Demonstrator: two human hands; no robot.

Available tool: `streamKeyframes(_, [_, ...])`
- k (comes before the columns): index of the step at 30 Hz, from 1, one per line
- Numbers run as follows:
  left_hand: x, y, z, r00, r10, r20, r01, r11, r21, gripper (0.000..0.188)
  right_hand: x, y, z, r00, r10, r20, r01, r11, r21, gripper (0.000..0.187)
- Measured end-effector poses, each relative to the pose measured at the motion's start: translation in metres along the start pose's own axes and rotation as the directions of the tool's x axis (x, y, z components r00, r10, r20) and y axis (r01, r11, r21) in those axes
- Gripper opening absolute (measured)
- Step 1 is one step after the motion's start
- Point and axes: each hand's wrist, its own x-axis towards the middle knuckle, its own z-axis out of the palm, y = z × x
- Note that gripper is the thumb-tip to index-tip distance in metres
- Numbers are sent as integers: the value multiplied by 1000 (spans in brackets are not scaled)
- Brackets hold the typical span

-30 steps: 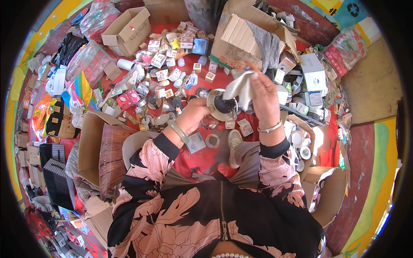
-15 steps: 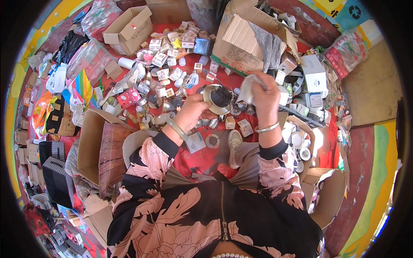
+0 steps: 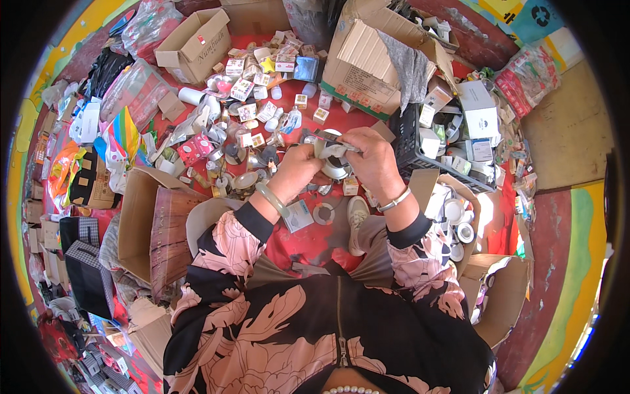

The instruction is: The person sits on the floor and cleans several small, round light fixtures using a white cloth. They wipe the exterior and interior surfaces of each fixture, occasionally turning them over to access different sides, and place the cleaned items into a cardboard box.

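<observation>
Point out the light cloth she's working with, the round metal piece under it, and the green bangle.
light cloth (image 3: 333, 150), head view, on its bunched middle between the hands.
round metal piece (image 3: 336, 171), head view, on its shiny lower rim.
green bangle (image 3: 272, 199), head view, on the band across the left wrist.

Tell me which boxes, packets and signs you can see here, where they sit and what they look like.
Open brown carton: far left, empty.
Big brown carton: far centre, grey cloth draped over it.
White box: right, on a black crate.
Small boxes: white and coloured, scattered on the red mat.
Blue sign: top right, white symbol.
</observation>
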Motion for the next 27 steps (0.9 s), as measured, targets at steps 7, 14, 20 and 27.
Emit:
streamKeyframes(7, [14, -24, -12, 983, 171, -68, -127, 900, 416, 22, -2, -8, 6, 997, 25, -72, -20, 997, 72, 23])
streamKeyframes(14, [7, -21, 10, 988, 114, -104, -68, 926, 372, 20, -4, -27, 5, 984, -8, -178, 23, 996, 83, 26])
streamKeyframes(20, [8, -8, -11, 995, 93, -34, -96, 988, -122, 28, -15, -50, -40, 836, -234, -495, 271, 962, 3, 33])
streamKeyframes(27, [8, -4, -3, 988, 153, -13, -154, 985, -83, 24, -80, -53, -66, 851, 83, -519, -15, 991, 134, 29])
